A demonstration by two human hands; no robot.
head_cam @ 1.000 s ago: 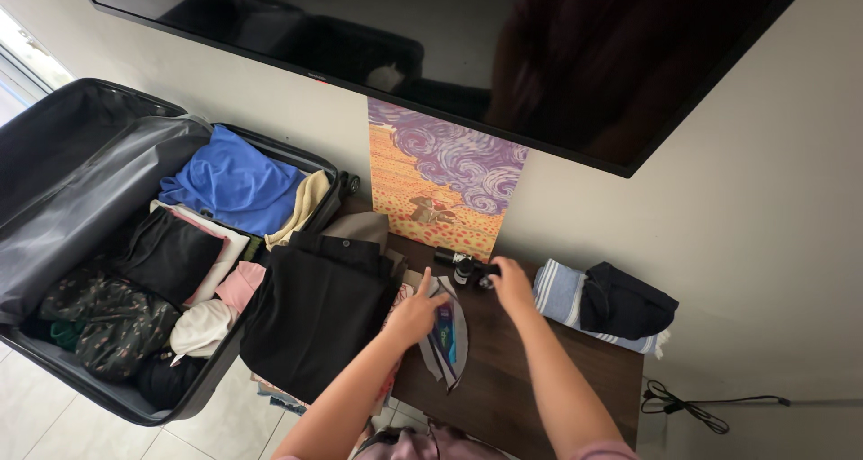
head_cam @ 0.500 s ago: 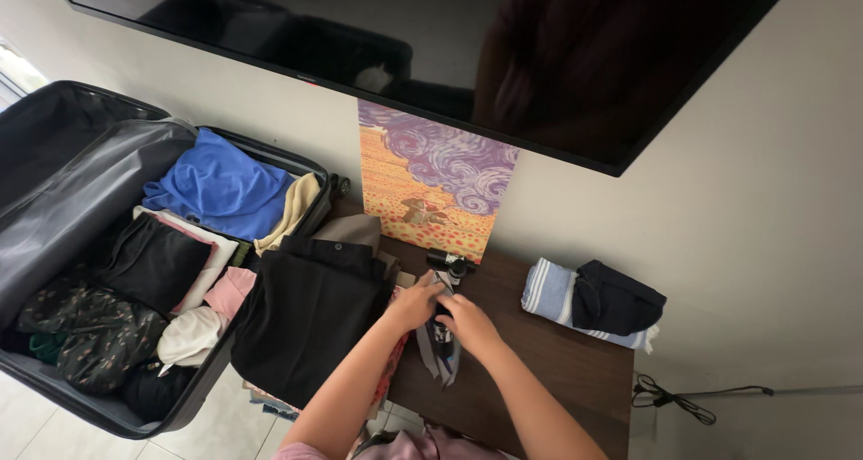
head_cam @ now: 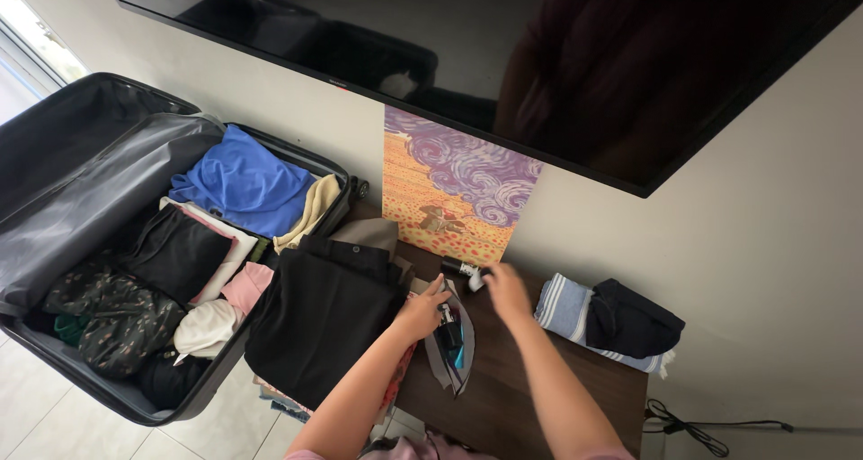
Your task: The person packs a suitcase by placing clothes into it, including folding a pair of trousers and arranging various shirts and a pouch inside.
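Pouch (head_cam: 452, 348), grey with a blue lining, lies unzipped on the near part of the dark wooden table (head_cam: 539, 397), with small dark items showing inside its mouth. Far larger, the black suitcase (head_cam: 81, 199) lies open on the floor at left, packed with a blue shirt (head_cam: 247, 181), a cream garment, black and pink clothes, and a dark flowered piece (head_cam: 112, 312) near its front edge. A folded black garment (head_cam: 319, 321) rests between suitcase and pouch, overlapping the table's left end. At far right on the table a black cloth sits on a striped towel (head_cam: 564, 305). A painted panel (head_cam: 449, 190) leans on the wall below the television (head_cam: 539, 56). The left hand (head_cam: 422, 309) pinches the pouch's left edge, fingers curled on it. The right hand (head_cam: 505, 291) reaches toward a small dark bottle with a white cap (head_cam: 464, 269) just beyond the pouch; its grasp I cannot tell. Half a second ago both hands met over the pouch; now the right has lifted away to the far side.
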